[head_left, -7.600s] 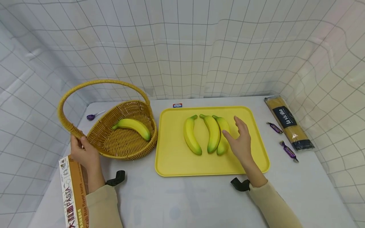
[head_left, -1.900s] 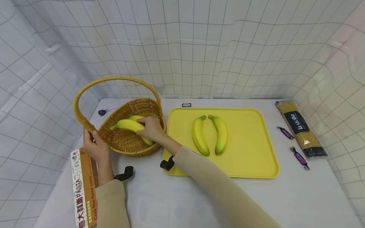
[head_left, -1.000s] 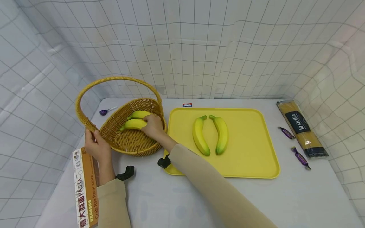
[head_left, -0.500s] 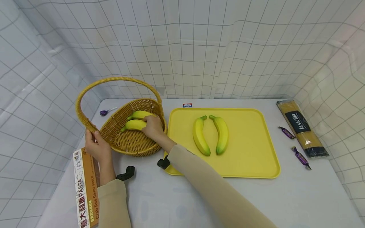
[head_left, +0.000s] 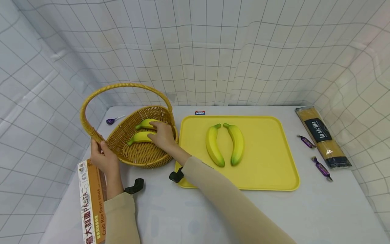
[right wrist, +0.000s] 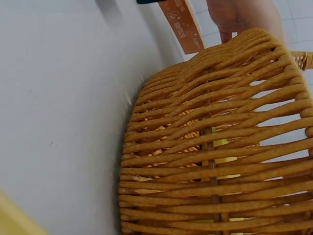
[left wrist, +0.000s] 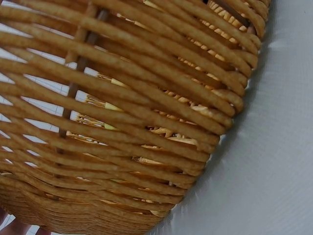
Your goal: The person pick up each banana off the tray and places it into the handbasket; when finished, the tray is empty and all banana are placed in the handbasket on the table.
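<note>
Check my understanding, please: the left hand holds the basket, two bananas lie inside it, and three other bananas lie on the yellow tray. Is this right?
One number is wrong: only two bananas lie on the yellow tray, not three, as the head view shows. The rest is right: the left hand holds the basket, with two other bananas inside it.

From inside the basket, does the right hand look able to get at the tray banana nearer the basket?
Probably yes: the right hand would have to come out over the rim of the basket, but that banana lies uncovered on the tray, with no other object blocking it.
</note>
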`<state>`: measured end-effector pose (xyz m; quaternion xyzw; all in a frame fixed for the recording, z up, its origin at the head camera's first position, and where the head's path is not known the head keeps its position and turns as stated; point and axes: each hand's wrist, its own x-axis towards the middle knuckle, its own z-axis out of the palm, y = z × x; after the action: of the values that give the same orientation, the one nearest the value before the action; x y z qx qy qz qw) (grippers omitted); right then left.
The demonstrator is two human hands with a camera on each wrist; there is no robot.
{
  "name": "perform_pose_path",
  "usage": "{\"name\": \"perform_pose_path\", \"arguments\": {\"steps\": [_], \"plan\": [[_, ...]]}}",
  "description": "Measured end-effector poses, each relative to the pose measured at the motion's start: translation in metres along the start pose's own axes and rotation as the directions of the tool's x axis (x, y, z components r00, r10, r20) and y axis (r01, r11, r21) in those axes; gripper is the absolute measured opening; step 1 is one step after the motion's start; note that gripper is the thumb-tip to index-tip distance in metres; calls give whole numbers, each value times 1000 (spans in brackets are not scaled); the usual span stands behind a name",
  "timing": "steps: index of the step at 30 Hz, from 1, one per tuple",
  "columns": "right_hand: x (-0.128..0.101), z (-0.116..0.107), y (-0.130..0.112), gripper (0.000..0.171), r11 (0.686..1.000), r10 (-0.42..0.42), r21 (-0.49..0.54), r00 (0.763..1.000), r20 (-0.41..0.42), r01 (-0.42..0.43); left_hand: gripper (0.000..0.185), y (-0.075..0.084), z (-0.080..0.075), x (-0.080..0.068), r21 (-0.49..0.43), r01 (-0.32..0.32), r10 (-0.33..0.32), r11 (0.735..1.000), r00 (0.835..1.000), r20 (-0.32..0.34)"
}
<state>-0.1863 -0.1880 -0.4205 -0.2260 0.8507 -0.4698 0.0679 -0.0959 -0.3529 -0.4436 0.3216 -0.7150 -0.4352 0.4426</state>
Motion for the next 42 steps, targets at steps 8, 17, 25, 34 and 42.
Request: {"name": "perform_pose_path", "arguments": {"steps": [8, 17, 25, 34, 42], "plan": [[-15, -14, -2, 51, 991, -130, -39, 991, 14, 130, 28, 1, 0, 0, -2, 13, -14, 1000, 1000, -8], [-56, -43, -8, 56, 983, -170, 85, 984, 53, 165, 30, 0, 1, 0, 2, 22, -22, 1000, 1000, -1], [-98, -83, -2, 58, 959, -199, 201, 980, -25, 200, 31, 0, 1, 1, 8, 46, -46, 999, 999, 6], [-126, -124, 17, 58, 965, -192, 152, 971, -145, 213, 31, -2, 2, 2, -2, 31, -31, 1000, 999, 10], [-145, -154, 43, 60, 977, -149, 114, 956, -251, 182, 30, -2, 0, 1, -14, 35, -35, 999, 999, 12]]}}
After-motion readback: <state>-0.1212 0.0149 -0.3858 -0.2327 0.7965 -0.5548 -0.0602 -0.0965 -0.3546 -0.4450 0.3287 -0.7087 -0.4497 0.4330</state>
